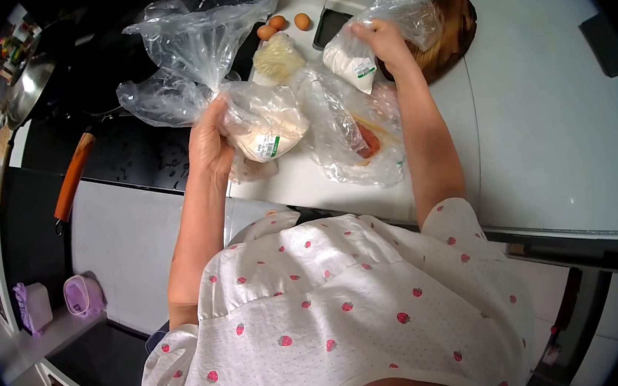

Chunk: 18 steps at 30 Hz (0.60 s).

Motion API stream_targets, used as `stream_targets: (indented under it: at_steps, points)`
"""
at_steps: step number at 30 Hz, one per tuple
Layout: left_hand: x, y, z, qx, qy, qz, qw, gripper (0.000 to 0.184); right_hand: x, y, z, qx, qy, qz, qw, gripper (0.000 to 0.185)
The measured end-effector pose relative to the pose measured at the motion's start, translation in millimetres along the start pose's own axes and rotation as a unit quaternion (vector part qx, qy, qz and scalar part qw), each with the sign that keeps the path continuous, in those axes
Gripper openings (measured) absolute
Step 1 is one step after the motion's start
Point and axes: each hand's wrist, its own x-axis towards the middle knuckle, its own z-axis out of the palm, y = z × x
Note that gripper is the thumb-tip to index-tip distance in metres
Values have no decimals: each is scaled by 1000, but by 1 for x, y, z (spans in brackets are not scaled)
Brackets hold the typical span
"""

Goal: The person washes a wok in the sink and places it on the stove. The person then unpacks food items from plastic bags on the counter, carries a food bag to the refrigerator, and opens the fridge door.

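Note:
My left hand (211, 139) is closed round the gathered neck of a clear plastic bag of pale powder (272, 122) with a green and white label; its loose top flares out above my fist. Farther right, my right hand (384, 41) grips the neck of a smaller bag of white powder (347, 66), also labelled in green. Between and below them, a clear plastic bag (342, 152) with something reddish inside lies on the white counter (301, 190). A bag with pale yellow contents (278, 58) rests behind the left bag.
Three brown eggs (302, 22) sit at the back of the counter. A round wooden board (461, 29) stands behind my right hand, near a dark tray (332, 27). To the left, a pan's orange handle (75, 178) sticks out over the black stovetop (127, 155).

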Motion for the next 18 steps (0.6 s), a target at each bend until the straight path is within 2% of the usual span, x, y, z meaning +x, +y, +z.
stream_targets:
  at_steps: [1, 3, 4, 6, 7, 8, 10, 12, 14, 15, 17, 18]
  points:
    - [1, 0, -1, 0, 7, -11, 1000, 31, 3, 8, -2, 1, -1, 1, 1000, 19]
    - [2, -1, -1, 6, 2, -23, 1000, 32, 7, 21, -3, -188, -18, 41, 981, 26]
    - [3, -1, -1, 12, -3, -36, 999, 33, 8, 25, -3, -188, -19, 41, 981, 26]
    - [2, -4, -4, 14, -11, -35, 999, 33, 7, 34, -3, -319, -53, 26, 946, 29]
    - [2, -5, -4, 15, -19, -32, 999, 33, -13, -8, 4, -380, -67, 64, 920, 26]
    - [4, -7, -6, 16, -17, -34, 999, 33, -24, -22, 12, -380, -68, 66, 920, 26]
    - [10, -10, -8, -2, -43, -30, 999, 32, -41, -37, 29, -210, -83, -31, 974, 32]
    - [11, -12, -7, 14, -40, -25, 999, 32, -57, -42, 61, -101, -187, -92, 973, 37]
    - [10, -11, -1, 30, -40, -24, 998, 31, -81, -56, 89, -210, -141, -265, 931, 34]
    - [6, -10, 3, 30, -39, -16, 999, 31, -87, -59, 98, -211, -138, -264, 931, 34]
    - [2, -8, 8, 30, -38, -10, 999, 31, -95, -64, 109, -259, -237, -177, 920, 28]
    - [1, -7, 10, 20, -28, -2, 999, 29, -98, -69, 109, -259, -236, -176, 920, 28]
